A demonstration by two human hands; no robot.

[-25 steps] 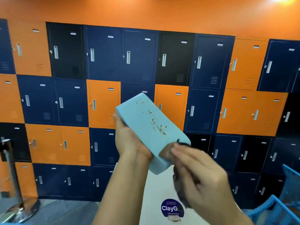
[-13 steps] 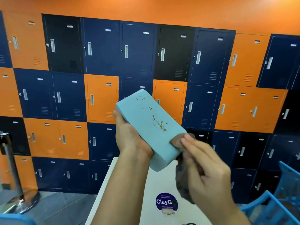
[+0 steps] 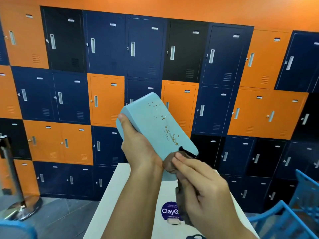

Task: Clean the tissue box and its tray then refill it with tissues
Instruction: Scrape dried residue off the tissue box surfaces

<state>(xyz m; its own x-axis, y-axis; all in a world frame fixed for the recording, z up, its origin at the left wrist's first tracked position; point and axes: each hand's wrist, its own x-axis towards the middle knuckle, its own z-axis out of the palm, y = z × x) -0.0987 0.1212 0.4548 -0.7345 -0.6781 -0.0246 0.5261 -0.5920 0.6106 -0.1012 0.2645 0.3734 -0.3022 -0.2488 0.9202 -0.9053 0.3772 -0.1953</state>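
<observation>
Above the near end of a white worktop (image 3: 110, 204), a light-blue tissue box (image 3: 151, 125) is held aloft, tilted, with one broad face turned toward the camera. It is gripped along its left edge by the left hand (image 3: 139, 149); the thumb is laid against that edge, and the other fingers are hidden behind the box. A brown cloth (image 3: 170, 160) is pinched by the right hand (image 3: 205, 192), whose fingers (image 3: 186, 163) are held close together and pressed, with the cloth, against the box's lower corner. The rest of the cloth hangs beneath the palm.

Wiping is judged to be the step in hand, with most of it left to do: brown stains (image 3: 170, 133) are scattered in a line down the face, above the cloth. The step would be done well if the box were braced firmly by the left hand, so that the rubbing pressure is met. The cloth would best be drawn along the line of stains in overlapping strokes, with a clean fold turned out as it soils. Dried spots may need repeated rubbing, and the hidden sides should be checked too.

Counted: one tissue box, one cloth, two hands, one worktop, one round purple sticker (image 3: 170, 211) on it, and one metal stanchion (image 3: 10, 169) at the left. The stains are too small and scattered to be counted exactly. No tray and no tissues are seen.
</observation>
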